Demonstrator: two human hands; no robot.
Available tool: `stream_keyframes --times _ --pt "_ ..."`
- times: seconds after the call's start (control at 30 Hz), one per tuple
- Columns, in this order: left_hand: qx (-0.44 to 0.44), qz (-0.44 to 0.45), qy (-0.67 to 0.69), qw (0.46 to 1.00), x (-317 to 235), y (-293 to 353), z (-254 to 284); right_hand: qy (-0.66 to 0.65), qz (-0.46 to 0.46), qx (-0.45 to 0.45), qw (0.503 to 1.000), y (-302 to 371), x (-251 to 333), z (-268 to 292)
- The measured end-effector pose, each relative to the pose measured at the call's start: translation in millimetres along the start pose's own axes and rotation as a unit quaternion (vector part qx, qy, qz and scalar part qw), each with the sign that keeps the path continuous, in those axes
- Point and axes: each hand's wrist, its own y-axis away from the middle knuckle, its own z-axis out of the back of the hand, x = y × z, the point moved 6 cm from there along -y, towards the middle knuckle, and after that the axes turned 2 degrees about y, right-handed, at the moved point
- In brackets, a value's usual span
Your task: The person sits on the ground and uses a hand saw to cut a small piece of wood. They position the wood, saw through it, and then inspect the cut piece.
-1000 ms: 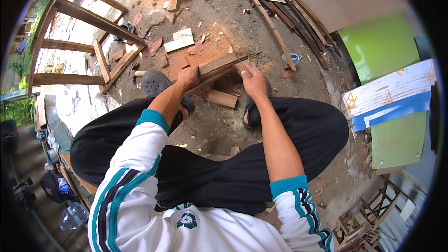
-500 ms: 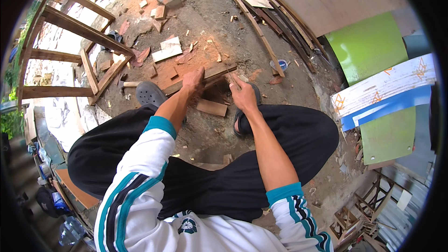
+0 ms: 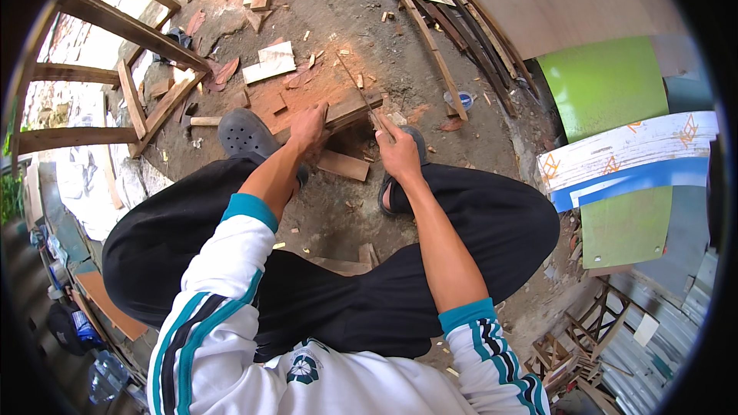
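Note:
My left hand (image 3: pixel 310 126) is closed over the near-left part of a short wooden plank (image 3: pixel 352 108), holding it down. The plank lies tilted between my feet, its right end towards my right hand. Closed around the handle of a handsaw is my right hand (image 3: pixel 399 154). The thin saw blade (image 3: pixel 357 86) runs up and to the left from that hand, across the plank's right end; how deep it sits in the wood I cannot tell. Just below the plank rests a small wooden block (image 3: pixel 344 166). What supports the plank is mostly hidden.
Grey clogs are on my feet, the left clog (image 3: pixel 247 136) beside a hammer (image 3: pixel 204 121). A wooden frame (image 3: pixel 127 27) stands at left. Long wooden strips (image 3: pixel 453 38) lie at upper right, near green panels (image 3: pixel 607 88). Offcuts and orange sawdust (image 3: pixel 269 96) cover the ground ahead.
The saw has slid along its line, so more of its blade shows beyond the plank. Both hands keep their grip. The whole view has shifted slightly.

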Motion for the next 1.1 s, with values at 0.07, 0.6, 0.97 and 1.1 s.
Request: stream_keyframes --times 0.07,0.6,0.97,1.1 --pt "0.014 0.012 0.009 1.000 4 -1 2 0.010 0.041 -0.012 0.999 1 1 -5" --pt "0.085 0.139 0.026 0.986 -32 -10 20 0.008 -0.009 0.020 1.000 0 -1 -4" --pt "-0.059 0.319 0.103 0.940 -42 -46 -14 -0.016 -0.064 0.027 0.997 18 11 13" --pt "-0.067 0.311 0.113 0.941 -48 -54 -5 -0.070 -0.059 -0.002 0.996 47 9 28"
